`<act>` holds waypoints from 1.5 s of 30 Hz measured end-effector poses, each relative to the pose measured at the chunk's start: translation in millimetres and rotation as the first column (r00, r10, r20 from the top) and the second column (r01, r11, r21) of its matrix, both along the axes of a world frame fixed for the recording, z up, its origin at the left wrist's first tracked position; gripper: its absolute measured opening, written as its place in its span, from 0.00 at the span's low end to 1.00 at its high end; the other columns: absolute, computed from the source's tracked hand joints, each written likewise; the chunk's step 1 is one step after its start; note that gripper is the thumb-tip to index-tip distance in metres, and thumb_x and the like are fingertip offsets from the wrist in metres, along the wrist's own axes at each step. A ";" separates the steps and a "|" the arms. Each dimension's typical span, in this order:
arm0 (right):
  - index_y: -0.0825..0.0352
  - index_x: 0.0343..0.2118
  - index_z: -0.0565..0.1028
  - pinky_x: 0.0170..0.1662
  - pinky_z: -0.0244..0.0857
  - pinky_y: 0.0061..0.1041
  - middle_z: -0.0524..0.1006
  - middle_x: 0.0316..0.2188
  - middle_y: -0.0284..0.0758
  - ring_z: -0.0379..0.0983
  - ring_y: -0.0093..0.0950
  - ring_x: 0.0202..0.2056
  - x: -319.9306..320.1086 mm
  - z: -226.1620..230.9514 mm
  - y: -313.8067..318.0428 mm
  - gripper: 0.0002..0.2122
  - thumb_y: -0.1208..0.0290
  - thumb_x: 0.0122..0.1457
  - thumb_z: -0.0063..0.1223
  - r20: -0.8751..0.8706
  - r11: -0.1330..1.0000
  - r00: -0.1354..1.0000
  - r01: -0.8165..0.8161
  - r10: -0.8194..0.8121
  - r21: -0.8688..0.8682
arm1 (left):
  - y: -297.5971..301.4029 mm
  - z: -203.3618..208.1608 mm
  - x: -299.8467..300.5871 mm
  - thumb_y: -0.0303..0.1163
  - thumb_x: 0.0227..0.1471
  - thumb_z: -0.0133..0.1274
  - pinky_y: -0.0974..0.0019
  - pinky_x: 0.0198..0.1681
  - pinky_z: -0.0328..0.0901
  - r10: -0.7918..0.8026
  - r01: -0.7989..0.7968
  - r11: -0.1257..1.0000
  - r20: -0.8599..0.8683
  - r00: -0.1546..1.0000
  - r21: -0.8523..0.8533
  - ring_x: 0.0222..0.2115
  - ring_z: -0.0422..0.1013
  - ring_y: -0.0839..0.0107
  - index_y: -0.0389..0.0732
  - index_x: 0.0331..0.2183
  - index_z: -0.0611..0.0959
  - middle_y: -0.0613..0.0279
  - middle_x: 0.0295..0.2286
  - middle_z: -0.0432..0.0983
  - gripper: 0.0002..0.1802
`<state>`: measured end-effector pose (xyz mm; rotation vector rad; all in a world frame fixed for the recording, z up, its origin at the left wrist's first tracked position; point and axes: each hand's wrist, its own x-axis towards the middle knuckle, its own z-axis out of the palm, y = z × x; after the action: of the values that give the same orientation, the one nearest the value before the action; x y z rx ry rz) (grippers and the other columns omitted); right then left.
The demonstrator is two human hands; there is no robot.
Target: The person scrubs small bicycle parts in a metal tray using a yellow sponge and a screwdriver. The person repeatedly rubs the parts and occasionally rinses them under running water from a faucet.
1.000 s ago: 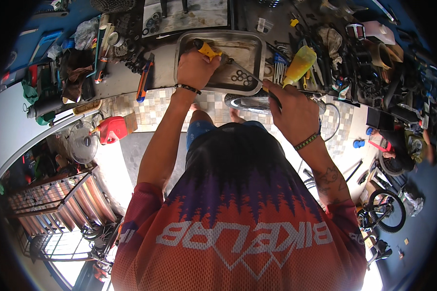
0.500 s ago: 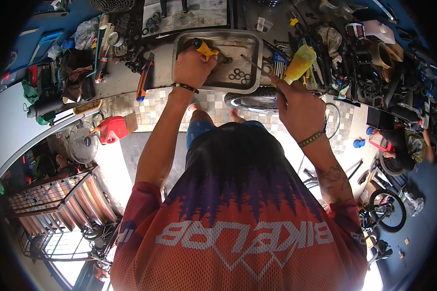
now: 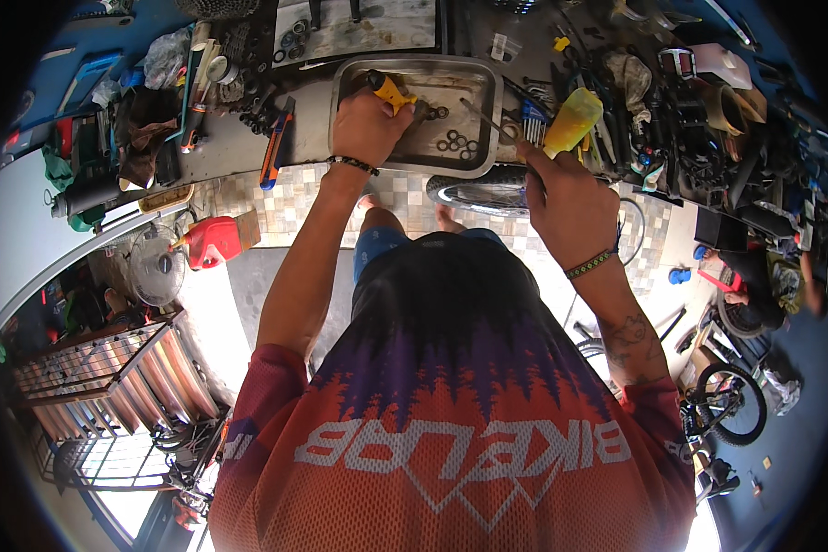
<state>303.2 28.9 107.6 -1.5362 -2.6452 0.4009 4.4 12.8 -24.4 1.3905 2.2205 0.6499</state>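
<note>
My left hand (image 3: 370,129) is closed round a yellow-and-black object (image 3: 391,92) held over the left part of a shallow metal tray (image 3: 414,167). Its exact kind is hard to make out, since my fingers cover part of it. My right hand (image 3: 570,198), at the tray's right side, grips a thin metal rod-like tool (image 3: 484,118); its tip reaches over the tray's right rim. Several small dark rings (image 3: 457,144) lie on the tray floor, with more small dark parts (image 3: 435,113) near the yellow object.
A bottle of yellow liquid (image 3: 575,121) leans just beyond my right hand. An orange-and-blue cutter knife (image 3: 276,144) lies left of the tray. Tools and parts crowd both ends of the bench. Below its edge shows a bicycle wheel (image 3: 488,195); a red jug (image 3: 216,244) stands lower left.
The view has shifted very slightly. Both hands keep almost the same pose and the same hold on their things.
</note>
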 end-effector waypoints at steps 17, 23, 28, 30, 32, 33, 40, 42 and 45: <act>0.51 0.58 0.84 0.32 0.79 0.43 0.83 0.34 0.37 0.85 0.40 0.30 -5.1 -6.1 -5.9 0.19 0.68 0.63 0.63 -0.070 0.992 0.993 -0.095 0.090 -0.079 | -1.3 9.6 4.0 0.46 0.50 0.74 0.48 0.44 0.78 0.004 -0.004 1.000 -0.012 1.000 0.028 0.36 0.84 0.44 0.35 0.28 0.86 0.46 0.27 0.87 0.22; 0.51 0.57 0.84 0.31 0.79 0.42 0.82 0.33 0.36 0.84 0.39 0.29 -4.8 -2.3 -5.6 0.19 0.68 0.63 0.63 -0.070 0.994 0.994 -0.092 0.088 -0.054 | -0.3 10.6 5.2 0.46 0.50 0.74 0.48 0.44 0.78 -0.006 0.007 1.000 -0.034 0.999 0.027 0.36 0.84 0.45 0.35 0.28 0.87 0.47 0.28 0.87 0.22; 0.50 0.58 0.84 0.31 0.79 0.42 0.82 0.33 0.36 0.84 0.39 0.29 -5.3 -2.3 -4.6 0.19 0.69 0.63 0.63 -0.062 0.994 0.994 -0.094 0.091 -0.059 | 0.3 0.7 3.4 0.46 0.50 0.74 0.47 0.45 0.77 -0.028 0.029 0.999 -0.026 0.999 0.035 0.36 0.83 0.44 0.36 0.29 0.87 0.49 0.28 0.87 0.21; 0.50 0.58 0.84 0.32 0.79 0.42 0.82 0.33 0.36 0.84 0.39 0.29 -5.4 -2.5 -4.5 0.19 0.69 0.63 0.63 -0.065 0.994 0.994 -0.096 0.092 -0.060 | 0.6 -0.4 4.2 0.46 0.50 0.74 0.47 0.45 0.77 -0.027 0.028 0.999 -0.041 0.999 0.037 0.37 0.83 0.44 0.36 0.30 0.87 0.49 0.29 0.87 0.21; 0.51 0.58 0.84 0.32 0.79 0.42 0.82 0.33 0.37 0.84 0.40 0.29 -5.3 -3.9 -4.6 0.19 0.69 0.63 0.63 -0.072 0.993 0.993 -0.100 0.096 -0.055 | 0.8 -3.1 3.9 0.46 0.50 0.74 0.47 0.46 0.77 -0.022 0.024 0.999 -0.040 0.999 0.047 0.38 0.83 0.44 0.37 0.30 0.87 0.49 0.29 0.87 0.21; 0.51 0.58 0.84 0.32 0.79 0.42 0.82 0.33 0.37 0.84 0.40 0.29 -5.4 -4.4 -4.6 0.19 0.69 0.63 0.63 -0.075 0.993 0.992 -0.102 0.098 -0.052 | 1.0 -5.2 3.6 0.46 0.50 0.74 0.47 0.46 0.77 -0.019 0.020 0.998 -0.031 0.999 0.056 0.38 0.83 0.44 0.37 0.30 0.87 0.48 0.30 0.87 0.21; 0.50 0.58 0.84 0.33 0.78 0.43 0.82 0.33 0.37 0.84 0.41 0.30 -6.0 -5.7 -4.4 0.19 0.69 0.63 0.63 -0.067 0.993 0.994 -0.093 0.088 -0.067 | 0.9 -3.2 3.8 0.47 0.50 0.74 0.47 0.47 0.77 -0.029 0.030 0.999 -0.045 0.999 0.025 0.39 0.83 0.44 0.37 0.30 0.87 0.47 0.30 0.87 0.22; 0.48 0.59 0.84 0.33 0.77 0.43 0.82 0.34 0.37 0.83 0.42 0.32 -6.4 -4.8 -4.7 0.20 0.69 0.63 0.64 -0.060 0.993 0.996 -0.075 0.070 -0.095 | 0.4 -4.4 3.9 0.47 0.50 0.74 0.47 0.47 0.77 -0.029 0.031 0.999 -0.061 0.998 0.035 0.38 0.83 0.44 0.36 0.31 0.87 0.47 0.30 0.87 0.22; 0.48 0.58 0.84 0.33 0.77 0.42 0.81 0.33 0.36 0.83 0.41 0.31 -7.4 -3.6 -3.9 0.20 0.69 0.63 0.64 -0.050 0.994 0.996 -0.079 0.075 -0.080 | 0.3 -6.9 3.3 0.47 0.50 0.74 0.48 0.46 0.78 -0.026 0.029 0.998 -0.056 0.998 0.059 0.38 0.83 0.44 0.36 0.31 0.87 0.47 0.29 0.87 0.22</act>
<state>295.8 24.9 104.1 -1.4307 -2.6903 0.5501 7.7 13.1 -31.4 1.4829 2.2371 0.6807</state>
